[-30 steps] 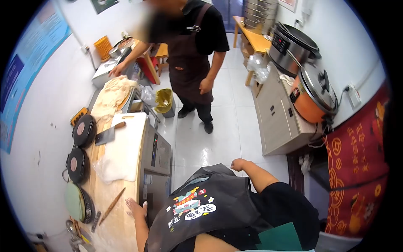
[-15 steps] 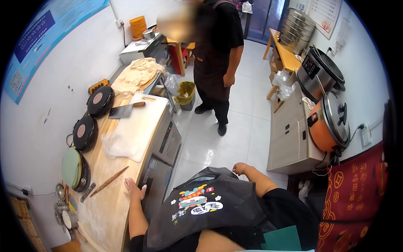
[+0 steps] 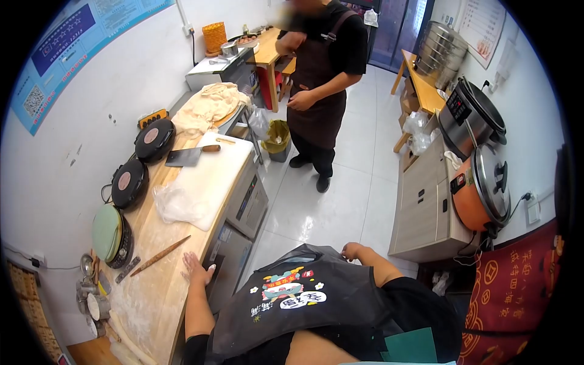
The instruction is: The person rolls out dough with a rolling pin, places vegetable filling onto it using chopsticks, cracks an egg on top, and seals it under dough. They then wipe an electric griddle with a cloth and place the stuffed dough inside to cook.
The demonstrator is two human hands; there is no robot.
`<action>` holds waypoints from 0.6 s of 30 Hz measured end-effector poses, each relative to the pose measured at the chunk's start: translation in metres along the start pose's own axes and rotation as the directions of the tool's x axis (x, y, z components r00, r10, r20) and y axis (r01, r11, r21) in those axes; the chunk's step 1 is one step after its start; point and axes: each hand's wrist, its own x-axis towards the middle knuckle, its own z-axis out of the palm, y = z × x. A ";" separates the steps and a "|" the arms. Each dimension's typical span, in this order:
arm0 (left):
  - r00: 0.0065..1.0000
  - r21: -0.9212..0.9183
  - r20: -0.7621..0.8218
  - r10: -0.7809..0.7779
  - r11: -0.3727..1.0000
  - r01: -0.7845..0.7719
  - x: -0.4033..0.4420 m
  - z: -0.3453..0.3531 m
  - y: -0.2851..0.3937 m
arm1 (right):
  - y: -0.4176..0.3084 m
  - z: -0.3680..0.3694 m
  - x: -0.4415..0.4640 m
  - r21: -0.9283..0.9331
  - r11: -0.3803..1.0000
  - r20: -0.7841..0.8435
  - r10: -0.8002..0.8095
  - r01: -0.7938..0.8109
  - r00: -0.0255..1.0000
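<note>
My left hand, whitened with flour on the fingers, rests with fingers spread at the front edge of the floured wooden worktop. A tapered wooden rolling pin lies just left of it, with a short dark flat strip beyond. My right hand hangs at the far side of my dark printed apron; its fingers are partly hidden there. Up the worktop, a cleaver lies across a white cutting board, near a crumpled clear plastic bag.
A person in a brown apron stands ahead in the aisle. Two round black electric pans line the wall side. Dough-coloured cloth lies at the far end. An orange cooker stands on the right cabinet. A bin is on the floor.
The other person has raised one hand toward the chest and brought the other forward to the waist. My view has shifted slightly; my left hand stays on the worktop edge.
</note>
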 end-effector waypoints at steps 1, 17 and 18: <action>1.000 0.004 0.002 -0.001 1.000 0.001 0.001 0.001 -0.001 | 0.000 0.000 0.001 -0.013 1.000 0.023 0.020 -0.020 1.000; 1.000 -0.016 0.014 -0.018 1.000 0.018 0.003 0.002 -0.002 | -0.002 0.000 -0.001 0.012 0.997 0.067 0.071 -0.072 0.995; 1.000 -0.002 0.001 -0.015 1.000 0.015 0.007 0.005 -0.004 | -0.001 -0.001 0.000 0.017 0.997 0.077 0.078 -0.080 0.994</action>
